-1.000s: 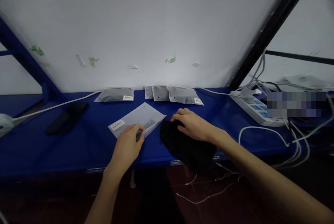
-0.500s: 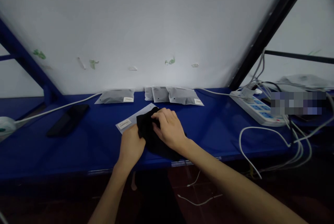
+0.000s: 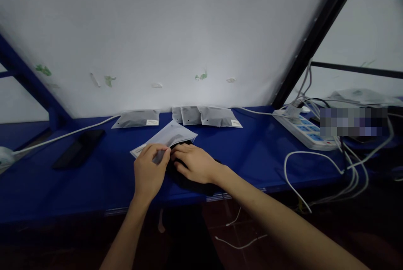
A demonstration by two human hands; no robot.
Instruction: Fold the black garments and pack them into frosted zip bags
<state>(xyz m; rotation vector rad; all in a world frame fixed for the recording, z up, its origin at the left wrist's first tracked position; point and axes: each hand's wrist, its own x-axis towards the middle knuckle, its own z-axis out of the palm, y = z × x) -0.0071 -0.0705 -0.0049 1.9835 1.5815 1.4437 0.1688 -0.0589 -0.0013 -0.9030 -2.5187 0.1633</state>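
I see my left hand [image 3: 149, 171] pinching 1 grey bag [image 3: 168, 135]; right hand [image 3: 193, 163] pressing 1 black cloth [image 3: 192, 182] beside it. 3 packed bags [image 3: 217, 116] behind, w/ 1 phone [image 3: 78, 148] left of the grey bag.

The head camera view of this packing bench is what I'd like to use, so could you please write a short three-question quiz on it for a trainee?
1. True or false: the left hand holds the open edge of the grey bag.
2. What does the right hand press on? A) black cloth B) power strip C) phone
3. How many grey packets lie in the group by the wall, right of the single packet?

Key
1. True; its fingers pinch the bag's near edge.
2. A, the black cloth, at the bag's mouth on the blue bench. The power strip and phone lie untouched.
3. About three, overlapping; the exact count is hard to tell.
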